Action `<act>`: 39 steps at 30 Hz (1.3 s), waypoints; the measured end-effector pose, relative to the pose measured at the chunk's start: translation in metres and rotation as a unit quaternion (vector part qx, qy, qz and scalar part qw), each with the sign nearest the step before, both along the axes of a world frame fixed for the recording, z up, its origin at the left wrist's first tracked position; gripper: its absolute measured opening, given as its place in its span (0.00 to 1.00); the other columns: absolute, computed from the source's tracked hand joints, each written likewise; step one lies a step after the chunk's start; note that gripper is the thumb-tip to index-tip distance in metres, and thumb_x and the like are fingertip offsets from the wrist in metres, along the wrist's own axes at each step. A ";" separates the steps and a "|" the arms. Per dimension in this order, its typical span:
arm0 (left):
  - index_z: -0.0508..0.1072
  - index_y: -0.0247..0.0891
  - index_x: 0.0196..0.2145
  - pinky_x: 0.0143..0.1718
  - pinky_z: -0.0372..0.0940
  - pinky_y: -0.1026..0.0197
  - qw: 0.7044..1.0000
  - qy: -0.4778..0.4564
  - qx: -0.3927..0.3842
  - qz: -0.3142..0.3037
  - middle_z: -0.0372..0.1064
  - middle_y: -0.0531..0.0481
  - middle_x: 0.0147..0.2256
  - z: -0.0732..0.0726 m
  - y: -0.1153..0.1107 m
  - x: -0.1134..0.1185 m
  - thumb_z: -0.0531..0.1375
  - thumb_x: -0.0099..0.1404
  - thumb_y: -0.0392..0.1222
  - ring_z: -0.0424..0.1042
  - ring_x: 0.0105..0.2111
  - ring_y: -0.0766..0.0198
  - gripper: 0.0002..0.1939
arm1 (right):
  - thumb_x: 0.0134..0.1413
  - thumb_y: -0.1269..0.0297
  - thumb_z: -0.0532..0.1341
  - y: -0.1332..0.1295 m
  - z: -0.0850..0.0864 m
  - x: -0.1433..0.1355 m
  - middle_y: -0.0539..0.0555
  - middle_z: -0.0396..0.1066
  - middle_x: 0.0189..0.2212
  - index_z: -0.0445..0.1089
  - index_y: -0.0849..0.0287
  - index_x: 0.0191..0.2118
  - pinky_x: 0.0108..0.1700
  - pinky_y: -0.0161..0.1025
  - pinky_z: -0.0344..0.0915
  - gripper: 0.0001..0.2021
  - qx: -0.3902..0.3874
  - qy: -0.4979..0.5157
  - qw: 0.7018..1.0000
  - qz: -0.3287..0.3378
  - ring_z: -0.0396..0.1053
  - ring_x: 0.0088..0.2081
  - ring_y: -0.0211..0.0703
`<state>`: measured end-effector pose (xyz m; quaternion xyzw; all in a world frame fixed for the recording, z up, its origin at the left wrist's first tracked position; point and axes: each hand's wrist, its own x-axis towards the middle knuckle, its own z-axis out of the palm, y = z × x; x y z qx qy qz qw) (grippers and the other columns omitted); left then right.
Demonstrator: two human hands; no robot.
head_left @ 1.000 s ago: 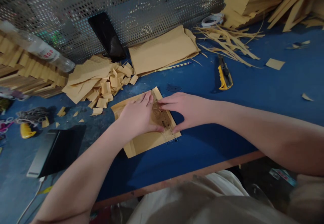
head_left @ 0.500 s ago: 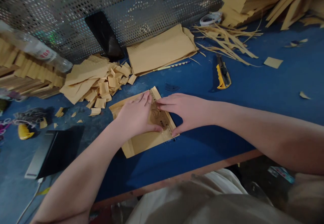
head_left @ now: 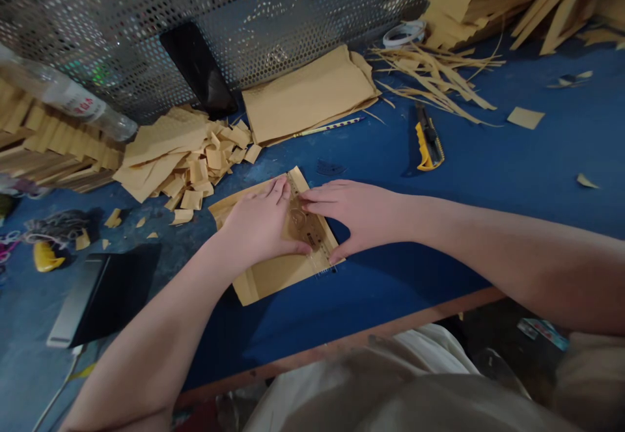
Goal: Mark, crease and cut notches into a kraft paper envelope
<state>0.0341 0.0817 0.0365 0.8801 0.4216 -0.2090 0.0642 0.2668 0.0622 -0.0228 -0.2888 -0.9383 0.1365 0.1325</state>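
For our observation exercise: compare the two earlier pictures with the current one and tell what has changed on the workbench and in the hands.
Almost nothing changed. The view drifted slightly; nothing was picked up or released. The left hand lies flat on the brown paper envelope as before, and the right hand keeps pressing the clear ruler along its right edge. The yellow utility knife lies untouched on the blue table.

1 head-worn camera, looking forward and down, close over blue table (head_left: 512, 159); perforated metal screen (head_left: 273, 15) behind

Looked like a small paper-cutting workshop. Blue workbench (head_left: 512, 159) held cut kraft scraps (head_left: 185, 159), a utility knife (head_left: 427, 142), perforated metal backboard (head_left: 268, 15).
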 end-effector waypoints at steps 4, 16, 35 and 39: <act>0.46 0.22 0.77 0.75 0.54 0.44 1.000 0.002 -0.002 0.001 0.37 0.26 0.77 0.001 0.000 0.000 0.67 0.58 0.76 0.45 0.78 0.40 0.69 | 0.49 0.36 0.75 0.000 0.000 0.000 0.73 0.65 0.69 0.70 0.67 0.67 0.70 0.59 0.62 0.49 -0.001 0.000 1.000 -0.002 0.66 0.68 0.68; 0.45 0.20 0.76 0.76 0.53 0.45 1.000 0.007 0.004 -0.003 0.37 0.27 0.78 0.000 0.000 0.000 0.67 0.58 0.76 0.45 0.78 0.41 0.70 | 0.50 0.34 0.74 0.001 0.001 -0.002 0.75 0.65 0.69 0.70 0.71 0.67 0.69 0.61 0.63 0.50 0.001 -0.002 1.000 0.002 0.67 0.68 0.70; 0.43 0.22 0.77 0.73 0.58 0.40 1.000 0.007 -0.007 0.013 0.37 0.28 0.78 0.000 0.001 0.002 0.67 0.56 0.77 0.45 0.78 0.37 0.72 | 0.51 0.40 0.76 0.004 0.005 -0.001 0.73 0.65 0.69 0.70 0.70 0.67 0.69 0.60 0.63 0.47 -0.022 -0.015 1.000 -0.005 0.66 0.69 0.69; 0.43 0.22 0.77 0.73 0.57 0.41 1.000 0.014 -0.007 0.013 0.35 0.28 0.78 0.000 0.000 0.002 0.67 0.57 0.77 0.46 0.78 0.38 0.71 | 0.50 0.41 0.77 0.004 0.005 0.000 0.72 0.64 0.70 0.70 0.67 0.67 0.70 0.60 0.63 0.46 -0.031 -0.012 0.999 -0.009 0.66 0.69 0.69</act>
